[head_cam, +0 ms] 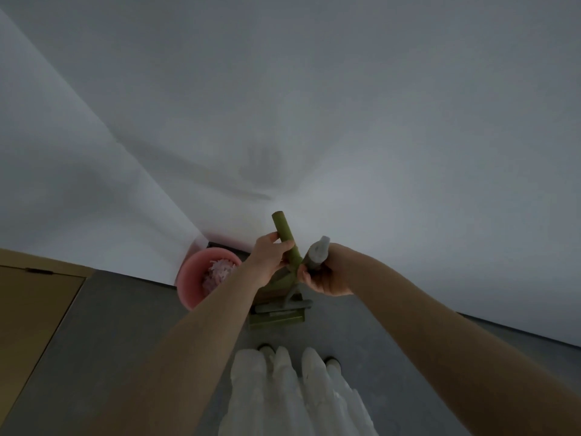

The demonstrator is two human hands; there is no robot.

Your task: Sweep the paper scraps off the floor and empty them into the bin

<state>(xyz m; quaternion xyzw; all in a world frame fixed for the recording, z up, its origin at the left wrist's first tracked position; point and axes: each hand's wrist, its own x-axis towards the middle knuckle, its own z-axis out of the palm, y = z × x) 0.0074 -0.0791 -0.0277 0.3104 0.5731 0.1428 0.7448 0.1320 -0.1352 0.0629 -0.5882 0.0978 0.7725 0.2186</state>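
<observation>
The frame is dim and soft, and both forearms hide part of the dustpan [276,317] and broom head [283,306] standing on the grey floor [125,325] at lower centre. The left hand [267,262] curls round the smooth olive-green dustpan handle [284,234], and the right hand [327,275] grips the grey broom handle [316,253] just beside it. At centre left, by the white wall corner [195,228], the round pink bin [196,278] holds pale shredded paper scraps [220,270]; a tan cabinet [31,303] is cut off at left.
</observation>
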